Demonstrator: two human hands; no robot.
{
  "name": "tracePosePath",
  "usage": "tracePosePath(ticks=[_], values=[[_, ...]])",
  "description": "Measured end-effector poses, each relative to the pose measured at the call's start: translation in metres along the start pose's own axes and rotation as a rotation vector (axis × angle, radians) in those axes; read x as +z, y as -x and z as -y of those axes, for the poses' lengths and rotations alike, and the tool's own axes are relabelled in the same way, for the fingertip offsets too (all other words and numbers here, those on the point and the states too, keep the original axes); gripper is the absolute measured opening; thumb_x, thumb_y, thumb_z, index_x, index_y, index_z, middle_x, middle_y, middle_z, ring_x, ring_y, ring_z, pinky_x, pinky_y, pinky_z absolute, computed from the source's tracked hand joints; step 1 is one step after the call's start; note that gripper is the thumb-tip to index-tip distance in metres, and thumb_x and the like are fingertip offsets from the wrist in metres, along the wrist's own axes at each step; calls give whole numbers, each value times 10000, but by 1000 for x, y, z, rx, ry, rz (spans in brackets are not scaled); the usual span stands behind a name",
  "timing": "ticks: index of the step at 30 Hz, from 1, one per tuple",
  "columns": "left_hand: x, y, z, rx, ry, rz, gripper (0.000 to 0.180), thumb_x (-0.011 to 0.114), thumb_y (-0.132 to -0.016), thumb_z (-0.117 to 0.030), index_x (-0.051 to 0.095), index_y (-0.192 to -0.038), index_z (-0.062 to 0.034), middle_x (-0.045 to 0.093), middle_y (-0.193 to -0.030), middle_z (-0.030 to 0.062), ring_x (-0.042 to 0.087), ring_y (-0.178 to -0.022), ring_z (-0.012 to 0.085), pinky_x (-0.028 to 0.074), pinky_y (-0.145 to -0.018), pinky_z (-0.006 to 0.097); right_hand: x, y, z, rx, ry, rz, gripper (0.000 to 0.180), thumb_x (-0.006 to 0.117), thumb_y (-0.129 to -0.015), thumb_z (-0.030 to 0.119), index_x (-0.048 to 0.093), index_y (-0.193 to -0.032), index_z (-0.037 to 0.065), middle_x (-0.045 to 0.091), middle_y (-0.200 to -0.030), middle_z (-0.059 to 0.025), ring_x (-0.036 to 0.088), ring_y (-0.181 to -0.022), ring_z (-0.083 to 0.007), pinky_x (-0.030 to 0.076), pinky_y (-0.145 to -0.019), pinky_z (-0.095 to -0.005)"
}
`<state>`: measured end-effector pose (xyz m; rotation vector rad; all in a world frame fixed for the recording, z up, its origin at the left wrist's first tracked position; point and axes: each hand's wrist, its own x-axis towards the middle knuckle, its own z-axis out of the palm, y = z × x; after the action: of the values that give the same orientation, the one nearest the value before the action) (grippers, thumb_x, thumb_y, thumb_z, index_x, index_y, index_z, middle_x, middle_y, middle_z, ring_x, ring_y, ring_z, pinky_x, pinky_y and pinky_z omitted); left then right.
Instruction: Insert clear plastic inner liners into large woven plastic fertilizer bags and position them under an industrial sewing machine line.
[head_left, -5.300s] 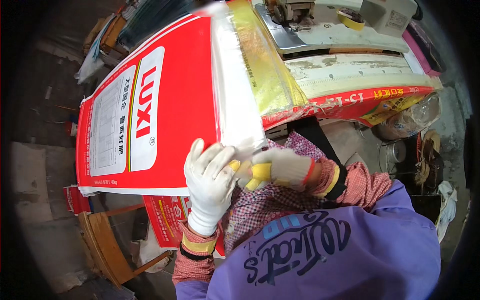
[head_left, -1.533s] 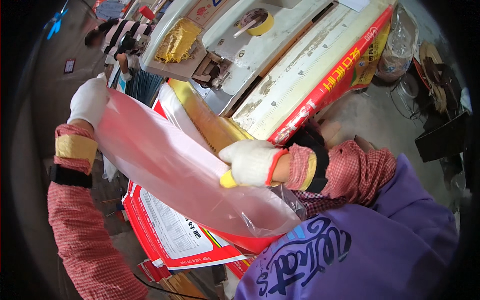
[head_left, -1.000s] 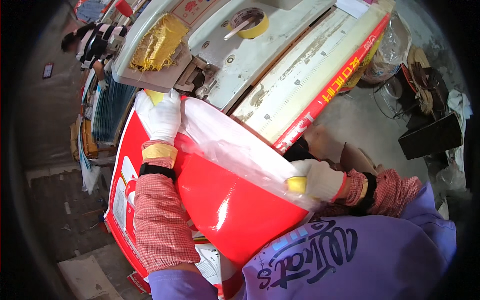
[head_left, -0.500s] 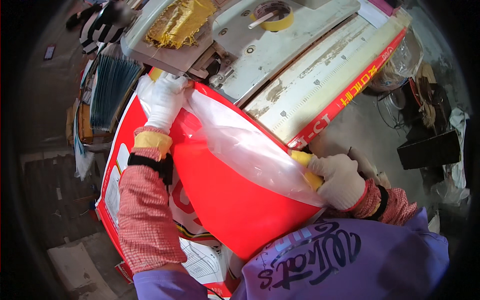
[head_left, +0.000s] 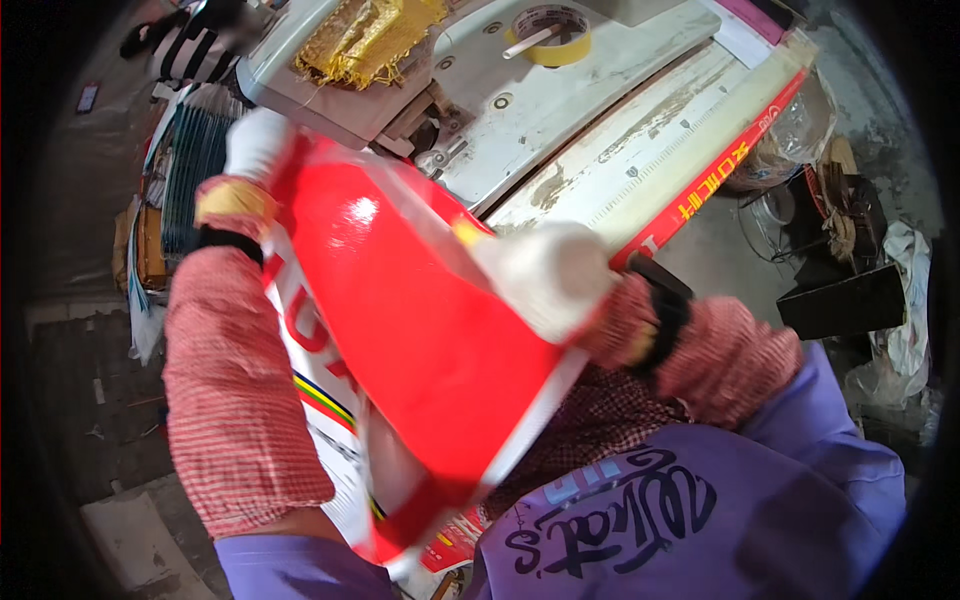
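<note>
A large red and white printed plastic sack [head_left: 400,290] hangs in front of me, its glossy red face turned up and its lower part bent over. At its upper left corner is my left hand [head_left: 258,148], in a white glove and closed on the edge; motion smears the fingers. My right hand [head_left: 550,275], also gloved and blurred, grips the sack's right edge, with a bit of yellow at the fingertips. Just beyond the sack stands the grey-white machine [head_left: 470,150], its metal parts [head_left: 435,155] close to the sack's upper edge.
On the machine lie a frayed yellow cloth [head_left: 365,40] and a tape roll [head_left: 550,35] with a white stick on it. A ruled white ledge [head_left: 640,150] runs to the right. Stacked dark sheets [head_left: 195,170] stand at left, a black box [head_left: 840,303] at right.
My left hand has moved left and slightly up. My right hand has swung left and up, carrying the sack's edge with it. The sack has shifted and its opening has narrowed.
</note>
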<state>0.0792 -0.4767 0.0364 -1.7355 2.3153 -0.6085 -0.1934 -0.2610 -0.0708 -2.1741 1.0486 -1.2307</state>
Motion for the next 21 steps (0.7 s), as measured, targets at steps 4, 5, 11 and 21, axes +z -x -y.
tracePosePath(ticks=[4, 5, 11, 21], values=[[-36, -47, 44, 99, 56, -118, 308, 451, -827, -283, 582, -994, -60, 617, -941, 208, 581, -897, 375, 464, -754, 434, 38, -76, 4, 133, 364, 287, 187, 483, -795, 137, 630, -858, 42, 605, -665, -121, 607, -636, -307, 483, -562, -408], [-47, -41, 49, 138, 37, -127, 307, 464, -821, -269, 563, -1023, -61, 615, -938, 209, 579, -894, 378, 464, -752, 433, 42, -90, 7, 165, 476, 378, 175, 505, -767, 120, 652, -818, 40, 627, -692, -127, 624, -662, -313, 498, -578, -405], [-151, 68, -54, 323, -346, 49, 118, 552, -706, -110, 621, -777, -45, 601, -718, 159, 593, -701, 343, 474, -657, 428, 14, -134, -40, -233, 297, 851, 300, 540, -663, 158, 658, -932, 94, 649, -829, -129, 628, -765, -286, 486, -646, -394], [-195, 131, -199, 771, 346, 934, 362, 700, -687, -208, 577, -1000, -74, 609, -844, 103, 592, -825, 296, 472, -727, 358, 24, -138, -53, -142, 128, 835, 264, 545, -721, 294, 653, -842, 87, 628, -811, -152, 585, -745, -344, 441, -653, -430]])
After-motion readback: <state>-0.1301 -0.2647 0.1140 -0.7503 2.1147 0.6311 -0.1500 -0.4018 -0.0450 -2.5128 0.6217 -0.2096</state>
